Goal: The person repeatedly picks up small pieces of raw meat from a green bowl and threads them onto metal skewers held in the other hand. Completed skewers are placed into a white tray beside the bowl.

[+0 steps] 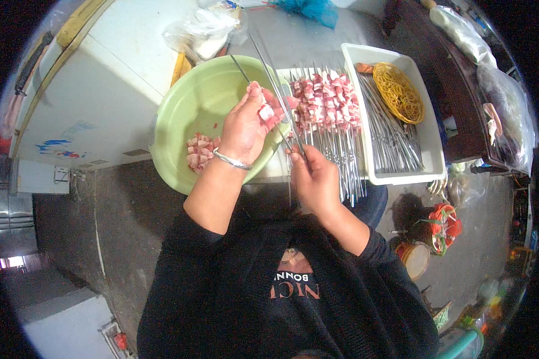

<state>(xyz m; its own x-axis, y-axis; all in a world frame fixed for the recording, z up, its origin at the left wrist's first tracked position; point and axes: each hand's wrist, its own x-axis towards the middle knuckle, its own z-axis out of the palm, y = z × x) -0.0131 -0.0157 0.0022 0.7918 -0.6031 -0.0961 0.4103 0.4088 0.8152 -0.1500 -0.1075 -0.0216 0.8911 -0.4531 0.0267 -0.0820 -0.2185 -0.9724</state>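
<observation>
My left hand (245,128), with a silver bangle at its wrist, is over a light green plastic basin (175,107). Its fingers close around pieces of raw meat (266,113), through which a thin metal skewer (241,69) appears to pass. Several long metal skewers (269,67) are gripped in my right hand (313,177), just beyond the basin's right rim. Cut cubes of pink and white raw meat (201,151) lie at the bottom of the basin. To the right, loaded meat skewers (328,98) lie side by side, their bare metal ends towards me.
A white plastic tray (404,178) holds bare metal skewers (388,143) and a yellow basket (397,92) of yellow rings. Clear plastic bags (202,29) and a blue bag (312,11) lie at the back. A dark wooden cabinet (467,121) stands at right, near a red container (444,226) on the floor.
</observation>
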